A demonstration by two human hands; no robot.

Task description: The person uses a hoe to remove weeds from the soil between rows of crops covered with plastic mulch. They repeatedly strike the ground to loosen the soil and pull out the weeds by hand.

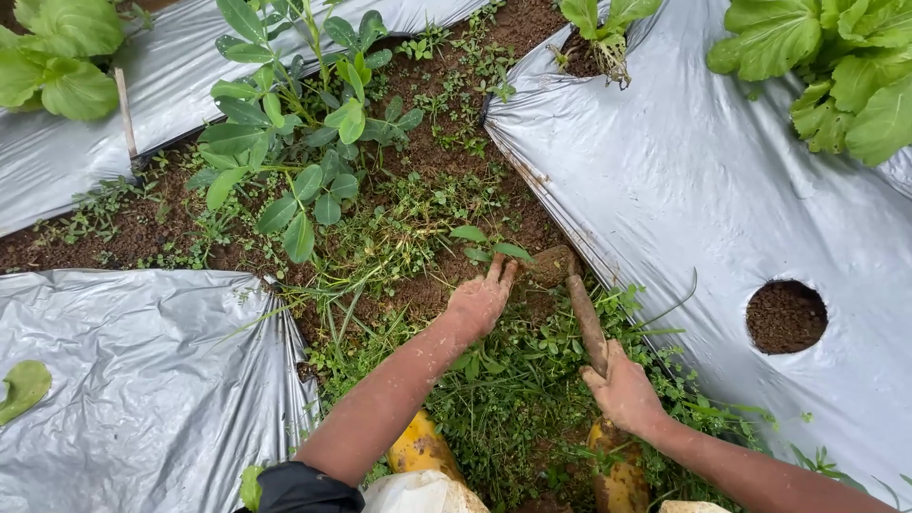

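Hoe (581, 309): short, muddy, stiff wooden handle; right hand (622, 389) clamped at its near end. Left hand (480, 302) fingers spread, pressing soft weeds (418, 223).

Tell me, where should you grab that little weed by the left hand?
Low on its stem, right at the soil, coming in from the near side as the left hand does. The weed spreads its leaves on top, and those would likely tear off; the base looks the firmest part.

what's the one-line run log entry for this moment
left hand: on weeds | right hand: gripping muddy hoe handle | blade: in soil | yellow boots: below
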